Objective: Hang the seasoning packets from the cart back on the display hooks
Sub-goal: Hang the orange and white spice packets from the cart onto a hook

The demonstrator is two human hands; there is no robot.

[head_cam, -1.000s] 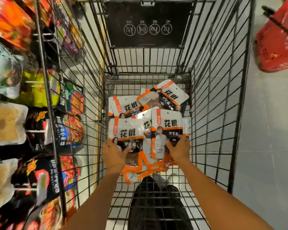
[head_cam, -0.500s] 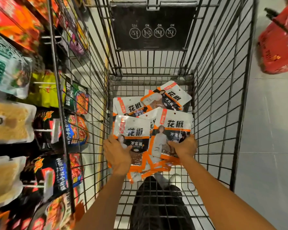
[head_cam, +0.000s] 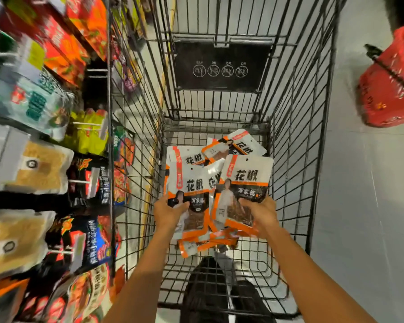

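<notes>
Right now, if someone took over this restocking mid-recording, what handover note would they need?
Left hand: grips the lower part of one seasoning packet, lifted inside the cart.
Right hand: grips a second packet the same way, beside the first.
Beneath and behind them lie loose packets on the cart floor.
Done: neither held packet is hung yet.
Left: carry both to the display hooks on the person's left, hang them, then fetch the rest.
</notes>
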